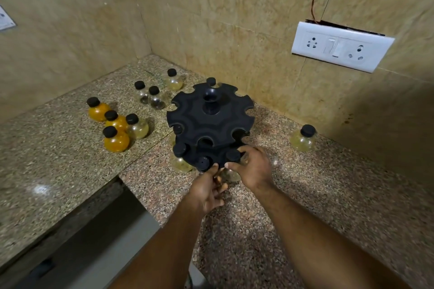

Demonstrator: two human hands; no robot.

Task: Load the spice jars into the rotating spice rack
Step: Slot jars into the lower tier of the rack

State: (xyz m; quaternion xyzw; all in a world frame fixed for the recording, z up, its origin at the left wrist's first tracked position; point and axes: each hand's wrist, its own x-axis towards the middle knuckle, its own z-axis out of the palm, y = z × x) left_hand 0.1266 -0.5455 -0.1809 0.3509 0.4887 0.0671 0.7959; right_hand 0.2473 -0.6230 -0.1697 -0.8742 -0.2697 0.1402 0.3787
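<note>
A black two-tier spice rack (pixel 211 119) stands on the speckled granite counter (pixel 305 195). Its upper tier's slots show no jars. The lower tier's front holds a pale yellow jar (pixel 180 163) and a black-capped jar (pixel 203 162). Beside these, a third jar (pixel 233 155) sits at a front slot between my hands. My right hand (pixel 254 169) grips it around the neck with thumb and fingers. My left hand (pixel 206 191) curls its fingers against the jar's round body from below left. Much of that jar is hidden by my fingers.
Loose jars stand left of the rack: three orange ones (pixel 116 139), a pale one (pixel 137 126) and clear ones (pixel 155 98) further back. Another pale jar (pixel 303 138) stands to the right by the wall. A white socket plate (pixel 340 46) is on the wall. The counter drops off at front left (pixel 94 218).
</note>
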